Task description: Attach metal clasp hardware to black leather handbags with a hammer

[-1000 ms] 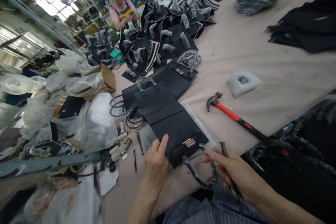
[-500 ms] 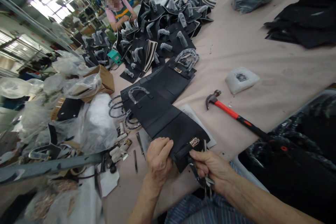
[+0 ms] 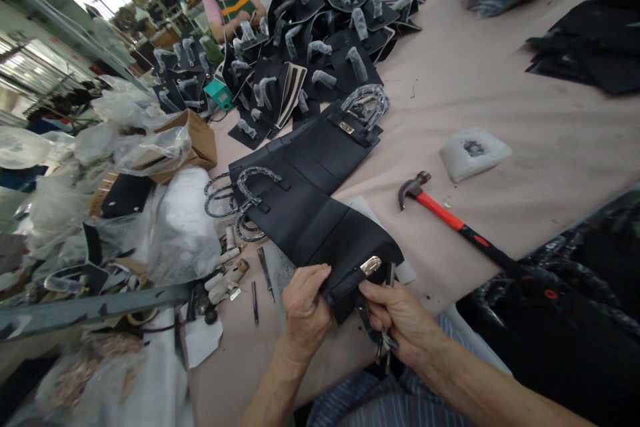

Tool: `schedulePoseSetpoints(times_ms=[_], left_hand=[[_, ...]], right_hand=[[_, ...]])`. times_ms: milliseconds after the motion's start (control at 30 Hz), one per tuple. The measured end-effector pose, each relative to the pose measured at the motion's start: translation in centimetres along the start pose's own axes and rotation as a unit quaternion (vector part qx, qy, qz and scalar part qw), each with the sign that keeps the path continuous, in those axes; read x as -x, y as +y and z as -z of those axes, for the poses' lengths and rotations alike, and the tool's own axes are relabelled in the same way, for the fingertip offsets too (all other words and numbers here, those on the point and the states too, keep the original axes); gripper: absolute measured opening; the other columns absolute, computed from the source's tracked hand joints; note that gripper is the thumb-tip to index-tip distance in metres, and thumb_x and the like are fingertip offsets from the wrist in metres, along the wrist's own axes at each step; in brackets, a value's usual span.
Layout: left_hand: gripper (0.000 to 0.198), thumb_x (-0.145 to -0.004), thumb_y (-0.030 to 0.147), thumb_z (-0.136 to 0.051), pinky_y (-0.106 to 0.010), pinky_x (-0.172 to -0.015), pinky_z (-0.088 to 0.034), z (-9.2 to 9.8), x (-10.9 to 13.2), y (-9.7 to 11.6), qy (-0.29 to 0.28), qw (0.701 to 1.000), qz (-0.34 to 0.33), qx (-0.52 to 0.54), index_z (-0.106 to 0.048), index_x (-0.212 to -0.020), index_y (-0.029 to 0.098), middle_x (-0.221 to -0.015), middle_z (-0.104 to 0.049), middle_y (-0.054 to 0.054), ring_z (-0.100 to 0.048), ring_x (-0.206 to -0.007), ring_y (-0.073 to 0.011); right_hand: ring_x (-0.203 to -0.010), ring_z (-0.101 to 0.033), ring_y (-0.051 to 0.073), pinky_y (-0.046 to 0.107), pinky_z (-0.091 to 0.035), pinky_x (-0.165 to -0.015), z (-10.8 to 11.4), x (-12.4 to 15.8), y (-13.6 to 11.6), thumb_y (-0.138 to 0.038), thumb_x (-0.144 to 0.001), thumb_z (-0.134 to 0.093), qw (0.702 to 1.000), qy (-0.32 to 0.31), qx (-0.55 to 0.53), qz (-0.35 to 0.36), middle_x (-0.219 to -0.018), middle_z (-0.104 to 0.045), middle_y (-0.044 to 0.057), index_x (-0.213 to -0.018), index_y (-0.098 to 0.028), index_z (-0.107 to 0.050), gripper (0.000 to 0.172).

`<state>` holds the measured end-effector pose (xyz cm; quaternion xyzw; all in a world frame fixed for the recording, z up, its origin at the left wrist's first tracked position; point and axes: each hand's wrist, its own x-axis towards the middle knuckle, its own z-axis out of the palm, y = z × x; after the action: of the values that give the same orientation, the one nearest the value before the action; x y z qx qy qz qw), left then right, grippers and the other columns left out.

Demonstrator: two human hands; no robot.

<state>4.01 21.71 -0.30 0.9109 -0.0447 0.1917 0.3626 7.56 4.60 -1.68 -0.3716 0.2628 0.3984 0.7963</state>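
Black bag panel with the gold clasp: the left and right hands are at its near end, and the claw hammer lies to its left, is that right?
No, the claw hammer lies to the right of the black bag panel, as the head view shows. The left hand and right hand are indeed at its near end.

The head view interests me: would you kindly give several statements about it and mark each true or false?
The left grip holds the black bag piece. True.
A metal tool sticks out of the right grip. True.
The hammer is in the right grip. False: the hammer's head rests on the table.
The gold-coloured clasp is covered by the left grip. False: the clasp shows, near the right grip.
The white block lies apart from the hammer. True.
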Motion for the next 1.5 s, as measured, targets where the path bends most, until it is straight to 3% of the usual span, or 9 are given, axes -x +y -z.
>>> schedulePoseSetpoints(times_ms=[200, 400, 567, 867, 1000, 1133, 1267, 1400, 1500], left_hand=[[0.068, -0.091, 0.031, -0.056, -0.055, -0.117, -0.040, 2.6, 1.9, 1.1, -0.148, 0.987, 0.012, 0.066, -0.034, -0.154, 0.017, -0.155, -0.046, -0.020, -0.044, -0.144, -0.0337], [0.076, -0.081, 0.038, -0.079, -0.066, -0.122, -0.024, 0.6, 3.2, 1.8, -0.013, 0.998, 0.063, 0.028, -0.038, -0.141, 0.017, -0.141, -0.057, -0.021, -0.053, -0.137, -0.0353], [0.053, -0.081, 0.027, -0.077, -0.066, -0.117, -0.035, -0.6, 3.5, 2.1, 0.062, 0.995, 0.070, 0.025, -0.044, -0.123, 0.019, -0.134, -0.062, -0.019, -0.058, -0.132, -0.0330], [0.063, -0.083, 0.031, -0.077, -0.059, -0.112, -0.047, 0.1, 3.8, 1.0, 0.075, 0.997, 0.027, 0.015, -0.047, -0.136, 0.016, -0.129, -0.065, -0.018, -0.062, -0.128, -0.0318], [0.064, -0.085, 0.035, -0.077, -0.055, -0.113, -0.048, 0.6, 4.1, 0.3, 0.044, 0.999, 0.013, 0.000, -0.049, -0.140, 0.017, -0.132, -0.065, -0.016, -0.062, -0.128, -0.0310], [0.061, -0.085, 0.035, -0.077, -0.054, -0.113, -0.049, 0.9, 4.3, -0.1, 0.047, 0.998, 0.024, 0.016, -0.052, -0.138, 0.018, -0.132, -0.066, -0.015, -0.063, -0.127, -0.0304], [0.059, -0.085, 0.035, -0.077, -0.054, -0.113, -0.049, 1.0, 4.7, -0.5, 0.049, 0.997, 0.037, 0.045, -0.054, -0.137, 0.018, -0.132, -0.067, -0.016, -0.062, -0.128, -0.0302], [0.056, -0.085, 0.033, -0.077, -0.054, -0.112, -0.050, 1.1, 5.2, -0.6, 0.047, 0.997, 0.030, 0.048, -0.055, -0.134, 0.017, -0.131, -0.068, -0.016, -0.063, -0.127, -0.0307], [0.056, -0.085, 0.031, -0.076, -0.056, -0.112, -0.049, 1.1, 5.4, -0.5, 0.043, 0.998, 0.018, 0.045, -0.055, -0.134, 0.017, -0.132, -0.067, -0.016, -0.063, -0.127, -0.0313]], right_hand=[[-0.032, -0.034, 0.005, 0.016, -0.033, -0.034, -0.4, 0.3, -0.8, -0.039, -0.056, -0.090, 1.000, 0.002, -0.022, -0.012, -0.032, -0.037, -0.009, -0.053, -0.022, -0.041, 0.052], [-0.031, -0.034, 0.004, 0.016, -0.034, -0.033, -0.8, 0.6, 0.0, -0.041, -0.055, -0.091, 1.000, 0.001, -0.027, -0.007, -0.031, -0.035, -0.008, -0.046, -0.021, -0.038, 0.057], [-0.032, -0.034, 0.004, 0.015, -0.034, -0.034, -0.7, 0.6, 0.2, -0.040, -0.056, -0.092, 0.999, -0.019, -0.031, 0.015, -0.032, -0.035, -0.008, -0.046, -0.021, -0.039, 0.057], [-0.032, -0.038, 0.006, 0.016, -0.035, -0.035, -0.2, 1.8, -0.3, -0.045, -0.075, -0.082, 1.000, 0.011, -0.001, -0.022, -0.036, -0.039, -0.007, -0.059, -0.018, -0.055, 0.042], [-0.046, -0.058, 0.012, 0.024, -0.050, -0.044, 1.0, 4.3, -1.8, -0.054, -0.089, -0.066, 0.999, 0.007, 0.039, -0.035, -0.079, -0.073, 0.011, -0.084, -0.015, -0.071, 0.040], [-0.076, -0.071, 0.024, 0.033, -0.060, -0.061, 2.0, 6.8, -3.9, -0.064, -0.079, -0.071, 0.993, -0.030, 0.102, 0.043, -0.097, -0.074, 0.015, -0.087, -0.018, -0.075, 0.047], [-0.065, -0.064, 0.019, 0.028, -0.057, -0.056, 1.5, 7.1, -6.0, -0.080, -0.074, -0.064, 0.972, 0.004, 0.149, 0.181, -0.075, -0.069, 0.009, -0.081, -0.019, -0.074, 0.062], [-0.038, -0.031, 0.006, 0.018, -0.025, -0.034, 0.3, 5.4, -6.5, -0.078, -0.075, -0.065, 0.968, 0.020, 0.147, 0.203, -0.046, -0.041, -0.003, -0.067, -0.019, -0.066, 0.060], [-0.038, -0.035, 0.006, 0.019, -0.031, -0.037, -0.5, 4.0, -5.6, -0.069, -0.079, -0.070, 0.972, -0.033, 0.127, 0.197, -0.047, -0.044, -0.004, -0.072, -0.019, -0.067, 0.050]])
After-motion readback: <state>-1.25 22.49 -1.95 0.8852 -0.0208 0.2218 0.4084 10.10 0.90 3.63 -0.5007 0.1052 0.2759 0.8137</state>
